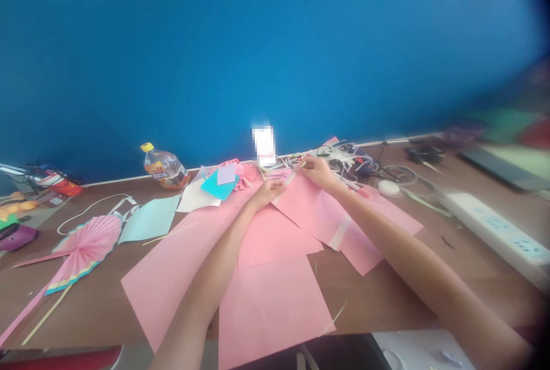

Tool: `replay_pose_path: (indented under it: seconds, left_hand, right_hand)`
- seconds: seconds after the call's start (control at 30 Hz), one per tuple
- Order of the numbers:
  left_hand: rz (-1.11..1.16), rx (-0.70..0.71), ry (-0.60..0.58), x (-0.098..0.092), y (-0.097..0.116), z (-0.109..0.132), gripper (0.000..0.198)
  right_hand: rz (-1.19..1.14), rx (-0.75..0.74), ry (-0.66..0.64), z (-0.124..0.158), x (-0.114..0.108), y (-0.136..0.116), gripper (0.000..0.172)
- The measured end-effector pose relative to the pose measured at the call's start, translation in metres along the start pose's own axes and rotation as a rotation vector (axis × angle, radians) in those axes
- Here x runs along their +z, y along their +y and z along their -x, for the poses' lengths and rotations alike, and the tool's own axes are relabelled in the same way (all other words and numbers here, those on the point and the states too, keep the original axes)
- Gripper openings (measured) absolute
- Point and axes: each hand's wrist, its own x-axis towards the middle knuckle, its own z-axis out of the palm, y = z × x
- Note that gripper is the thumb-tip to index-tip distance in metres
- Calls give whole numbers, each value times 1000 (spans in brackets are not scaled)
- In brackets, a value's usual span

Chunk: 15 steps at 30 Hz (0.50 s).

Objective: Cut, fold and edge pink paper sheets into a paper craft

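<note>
Above pink paper sheets that overlap on the table, my two hands are close together. A pale narrow strip spans the gap between them, its exact material too blurred to tell. My left hand pinches the lower end of the strip. Closed on its upper end is my right hand, a little farther from me and to the right. Another pale band lies across a pink sheet below my right forearm.
To the left lie a folded pink paper fan, a light green sheet and a tilted plastic bottle. Blue paper rests near the blue wall. Tangled scraps and cables stretch behind my right hand. A white power strip sits at right.
</note>
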Motion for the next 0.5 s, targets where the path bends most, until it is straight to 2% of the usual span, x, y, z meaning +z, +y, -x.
replay_pose_path:
  seconds: [0.27, 0.5]
  left_hand:
    - [-50, -26, 13, 2, 3, 3, 32]
    - [-9, -23, 1, 6, 10, 3, 35]
  right_hand:
    - [7, 2, -16, 4, 3, -3, 23]
    - [51, -61, -109, 7, 16, -4, 23]
